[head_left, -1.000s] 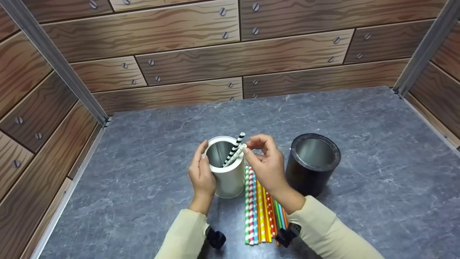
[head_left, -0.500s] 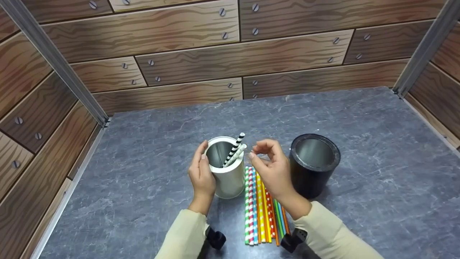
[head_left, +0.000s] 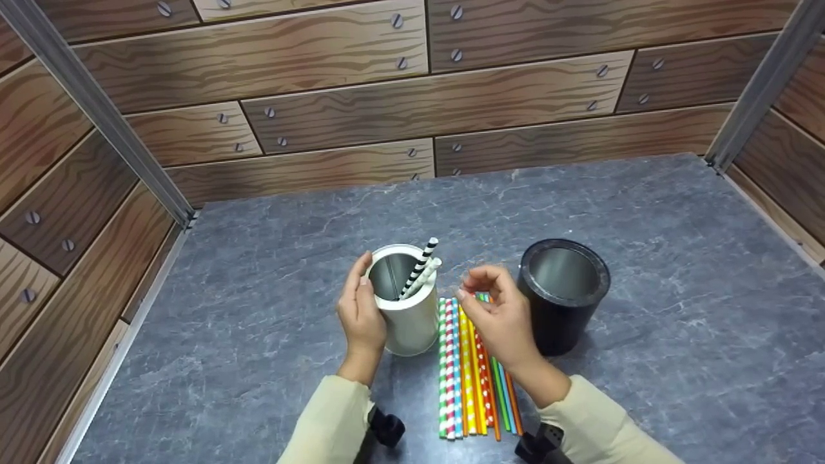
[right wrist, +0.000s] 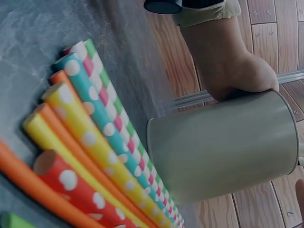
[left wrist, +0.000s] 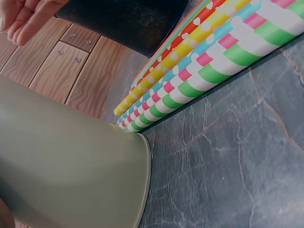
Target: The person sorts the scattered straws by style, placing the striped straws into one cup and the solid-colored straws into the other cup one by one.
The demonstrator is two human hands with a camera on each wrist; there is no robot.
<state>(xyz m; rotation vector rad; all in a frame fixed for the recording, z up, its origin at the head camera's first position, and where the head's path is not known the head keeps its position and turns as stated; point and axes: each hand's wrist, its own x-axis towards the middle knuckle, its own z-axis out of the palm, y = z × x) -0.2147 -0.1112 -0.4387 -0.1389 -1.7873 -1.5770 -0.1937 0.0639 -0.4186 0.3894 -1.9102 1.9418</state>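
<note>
My left hand (head_left: pixel 362 316) holds the left side of a pale grey-green can (head_left: pixel 412 328), which stands upright. Inside the can lean a black-and-white striped paper straw (head_left: pixel 422 264) and a whitish straw (head_left: pixel 425 276), their ends above its rim. To the right, my right hand (head_left: pixel 499 316) hovers over the far part of a row of colourful paper straws (head_left: pixel 470 386), with loosely bent fingers and nothing between them. The right wrist view shows the row's striped, dotted and plain straws (right wrist: pixel 88 137) close to the can; the left hand's fingertips are hidden behind it there.
A black can (head_left: pixel 557 322) with an open top stands just right of the right hand. The grey marbled table (head_left: pixel 258 290) is bounded by wood-patterned walls (head_left: pixel 335 116) at the back and both sides.
My right hand has let go of the whitish straw, now resting in the pale can, and drawn back to the right and nearer. The left hand stays on the can.
</note>
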